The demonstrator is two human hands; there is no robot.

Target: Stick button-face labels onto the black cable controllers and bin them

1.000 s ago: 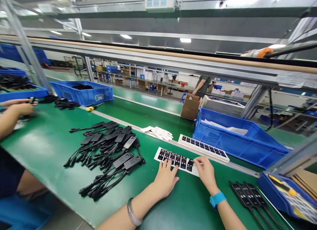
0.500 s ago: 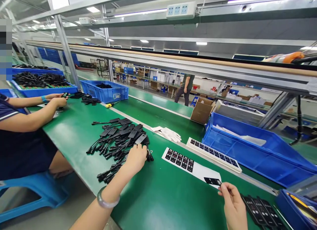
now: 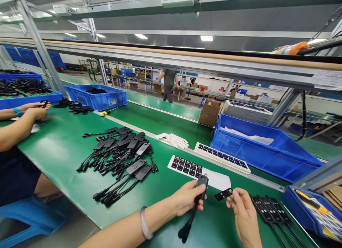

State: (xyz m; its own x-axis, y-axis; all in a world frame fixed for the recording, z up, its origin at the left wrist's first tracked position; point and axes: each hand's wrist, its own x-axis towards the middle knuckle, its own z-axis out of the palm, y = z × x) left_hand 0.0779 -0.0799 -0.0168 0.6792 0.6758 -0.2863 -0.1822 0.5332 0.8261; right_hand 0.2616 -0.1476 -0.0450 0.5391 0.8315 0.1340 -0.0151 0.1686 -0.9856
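Observation:
My left hand (image 3: 191, 197) is closed around a black controller box (image 3: 202, 185) with a ring at its top, its short cables dangling below. Just to the right, my right hand (image 3: 244, 212) pinches a black printed sticker (image 3: 223, 194) by one end. Behind both hands lies a white sticker sheet (image 3: 215, 179) with several black stickers along its left part. On the left, a heap of similar black controllers with cables (image 3: 128, 144) covers the green table (image 3: 160, 212). Several controllers with printed faces (image 3: 269, 209) lie in a row right of my right hand.
White gloves (image 3: 176, 140) and a second sticker strip (image 3: 221, 157) lie along the table divider. A large blue bin (image 3: 267, 153) stands behind, with a blue tray (image 3: 299, 201) at right. A co-worker's hands (image 3: 34, 111) work at far left near another blue crate (image 3: 97, 98).
My left hand has moved right from the heap, bringing a controller beside the sticker. My right hand keeps the sticker, now clear of the sheet. The view has shifted right.

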